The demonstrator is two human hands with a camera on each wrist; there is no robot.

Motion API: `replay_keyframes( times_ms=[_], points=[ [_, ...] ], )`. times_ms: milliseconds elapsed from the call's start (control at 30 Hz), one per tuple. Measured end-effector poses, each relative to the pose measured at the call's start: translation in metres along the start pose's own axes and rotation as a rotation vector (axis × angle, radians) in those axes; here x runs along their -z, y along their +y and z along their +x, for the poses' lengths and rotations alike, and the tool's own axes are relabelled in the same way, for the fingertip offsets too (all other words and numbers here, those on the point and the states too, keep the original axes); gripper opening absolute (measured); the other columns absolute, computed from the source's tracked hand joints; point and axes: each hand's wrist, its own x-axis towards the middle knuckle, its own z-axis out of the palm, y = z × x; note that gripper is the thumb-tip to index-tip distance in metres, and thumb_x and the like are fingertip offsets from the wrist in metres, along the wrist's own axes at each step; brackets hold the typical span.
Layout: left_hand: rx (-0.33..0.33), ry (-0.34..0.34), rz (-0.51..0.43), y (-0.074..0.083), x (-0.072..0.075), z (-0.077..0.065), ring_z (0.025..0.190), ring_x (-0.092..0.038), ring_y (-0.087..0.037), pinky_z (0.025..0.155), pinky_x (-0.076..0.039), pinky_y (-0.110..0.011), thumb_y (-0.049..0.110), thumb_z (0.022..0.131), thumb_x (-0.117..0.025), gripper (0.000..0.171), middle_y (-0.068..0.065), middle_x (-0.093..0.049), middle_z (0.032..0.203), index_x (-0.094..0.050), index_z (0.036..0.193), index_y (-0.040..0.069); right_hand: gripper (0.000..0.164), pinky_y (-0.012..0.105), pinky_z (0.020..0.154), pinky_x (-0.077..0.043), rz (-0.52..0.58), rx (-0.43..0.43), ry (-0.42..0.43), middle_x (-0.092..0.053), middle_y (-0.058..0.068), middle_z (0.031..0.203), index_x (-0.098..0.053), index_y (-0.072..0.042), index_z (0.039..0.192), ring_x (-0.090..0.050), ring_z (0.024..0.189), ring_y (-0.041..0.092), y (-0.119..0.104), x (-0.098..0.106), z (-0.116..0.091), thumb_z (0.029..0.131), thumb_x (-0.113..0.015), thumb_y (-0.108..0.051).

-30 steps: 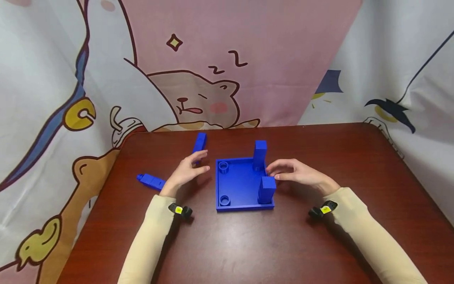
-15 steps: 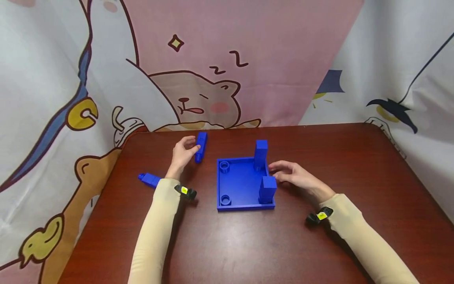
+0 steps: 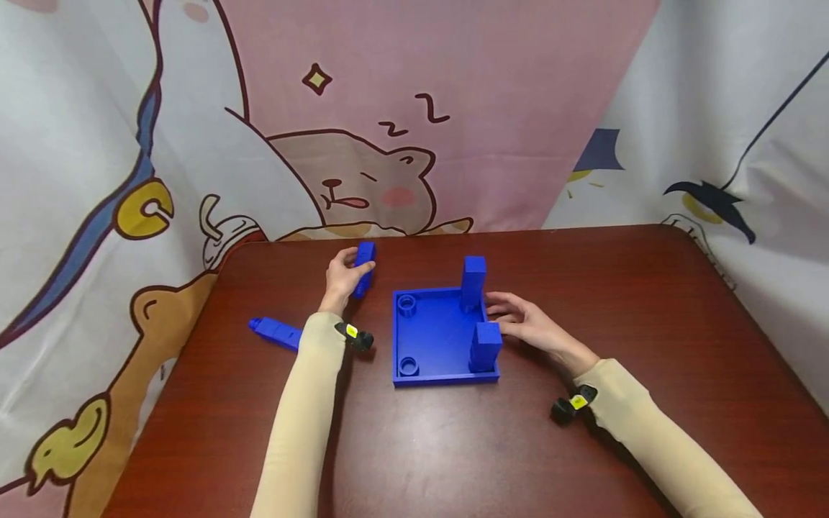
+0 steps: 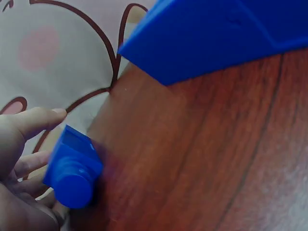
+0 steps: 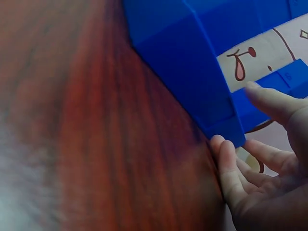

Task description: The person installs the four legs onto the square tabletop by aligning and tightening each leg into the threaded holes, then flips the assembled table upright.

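My left hand (image 3: pixel 343 275) is at a loose blue post (image 3: pixel 366 252) lying near the table's far edge. Its thumb passes over the post and the other fingers lie along its left side; the left wrist view shows the thumb tip (image 4: pixel 59 111) just off the post. The post's round peg (image 4: pixel 73 190) points toward that camera. A square blue tray (image 3: pixel 447 380) bears two upright posts on its right side, a far one (image 3: pixel 473 280) and a near one (image 3: pixel 486 345). My right hand (image 3: pixel 531 324) rests against the tray's right wall, fingertips (image 5: pixel 227 149) at its outer side.
Another loose blue post (image 3: pixel 275 332) lies to the left, partly behind my left sleeve (image 3: pixel 304 403). Two round sockets, a far one (image 3: pixel 406 305) and a near one (image 3: pixel 409 367), stand in the tray's left corners. A cartoon-print cloth (image 3: pixel 505 93) hangs behind the table.
My left hand has moved away from me to the loose far post, its thumb now over it. The right hand has shifted slightly and stays beside the tray.
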Motion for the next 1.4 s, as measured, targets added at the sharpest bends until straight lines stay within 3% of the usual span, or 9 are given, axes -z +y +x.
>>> replay_keyframes(
  times_ms=[233,467,767,1000,1200,1400],
  points=[
    [0.026,0.022,0.028,-0.006,0.002,0.002,0.114,-0.054,-0.032,0.097,-0.043,-0.042,0.006,0.082,-0.074,0.050,-0.020,-0.060,0.125,-0.059,0.129,0.000,0.064,0.026,0.081,-0.050,-0.061,0.046,0.000,-0.054,0.032,0.123,-0.035,0.009,0.143,-0.057,0.105,0.039,0.001,-0.005,0.002,0.086,-0.065,0.006],
    [-0.008,0.033,0.028,-0.007,0.004,-0.002,0.111,-0.055,-0.030,0.095,-0.043,-0.039,0.005,0.082,-0.070,0.043,-0.019,-0.063,0.119,-0.064,0.124,0.000,0.065,0.028,0.083,-0.050,-0.105,0.035,-0.014,-0.054,0.030,0.124,-0.036,0.006,0.144,-0.054,0.110,0.041,-0.001,-0.006,0.001,0.087,-0.067,0.003],
    [-0.049,0.022,-0.149,-0.006,0.005,-0.002,0.109,-0.057,-0.027,0.090,-0.046,-0.033,0.000,0.084,-0.068,0.037,-0.020,-0.064,0.118,-0.065,0.120,-0.002,0.065,0.026,0.083,-0.050,-0.112,0.060,-0.009,-0.055,0.030,0.122,-0.037,0.007,0.144,-0.057,0.106,0.032,-0.001,-0.005,-0.002,0.086,-0.067,0.003],
    [-0.066,0.013,-0.291,-0.004,0.006,-0.005,0.093,-0.061,-0.020,0.075,-0.048,-0.024,-0.001,0.083,-0.070,0.032,-0.021,-0.065,0.110,-0.066,0.115,-0.006,0.065,0.025,0.084,-0.049,-0.106,0.054,-0.016,-0.055,0.029,0.122,-0.037,0.006,0.144,-0.057,0.106,0.030,-0.001,-0.005,-0.002,0.086,-0.067,0.004],
    [-0.122,0.001,-0.345,0.002,0.010,-0.011,0.083,-0.060,-0.012,0.074,-0.048,-0.022,-0.002,0.082,-0.072,0.029,-0.012,-0.065,0.097,-0.064,0.109,-0.009,0.065,0.024,0.084,-0.049,-0.084,0.067,-0.031,-0.055,0.030,0.122,-0.036,0.008,0.143,-0.057,0.106,0.027,0.002,-0.004,-0.001,0.086,-0.066,0.005],
    [-0.155,-0.044,-0.421,0.017,0.010,-0.018,0.081,-0.062,-0.013,0.074,-0.049,-0.023,-0.006,0.082,-0.071,0.024,-0.002,-0.063,0.090,-0.061,0.103,-0.007,0.065,0.023,0.084,-0.049,-0.071,0.052,-0.026,-0.055,0.029,0.122,-0.037,0.006,0.144,-0.057,0.105,0.022,0.003,-0.003,0.000,0.086,-0.067,0.006]
  ],
)
